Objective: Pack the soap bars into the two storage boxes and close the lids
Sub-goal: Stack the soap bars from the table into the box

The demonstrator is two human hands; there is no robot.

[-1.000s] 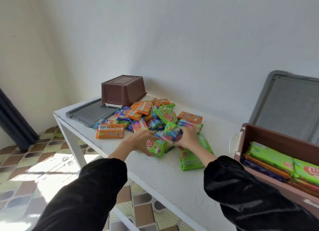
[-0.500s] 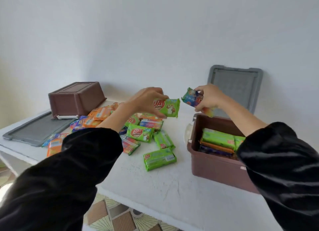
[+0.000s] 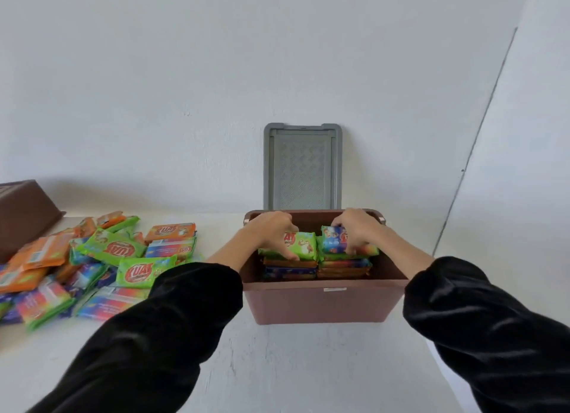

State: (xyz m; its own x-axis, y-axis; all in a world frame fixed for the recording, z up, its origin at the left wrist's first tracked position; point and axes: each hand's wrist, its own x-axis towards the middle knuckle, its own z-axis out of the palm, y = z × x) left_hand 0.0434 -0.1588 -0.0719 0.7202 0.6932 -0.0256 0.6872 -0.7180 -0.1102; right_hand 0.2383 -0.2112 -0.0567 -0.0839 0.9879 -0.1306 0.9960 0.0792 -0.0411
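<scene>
On my head-camera feed I look down at a white table set against a pale wall. An open brown storage box stands in the middle of the view, its long side toward me. Its grey lid stands upright just behind it, leaning on the wall. Inside the box, wrapped bars lie flat in two stacks side by side. The left hand reaches in over the box's left wall and holds a green soap bar on top of the left stack, with the fingers curled over it and the thumb at its near edge. The right hand grips a blue soap bar in a rainbow wrapper on top of the right stack, fingers curled down around it. The two top bars sit just beside each other. I cannot tell whether either one rests fully on its stack or is held just above it. Both arms wear black sleeves. To the left of the box, a heap of loose soap bars in green, orange and blue wrappers lies on the table. Just behind that heap, at the left edge of the view, a second box, also brown, lies upside down and is partly cut off.
</scene>
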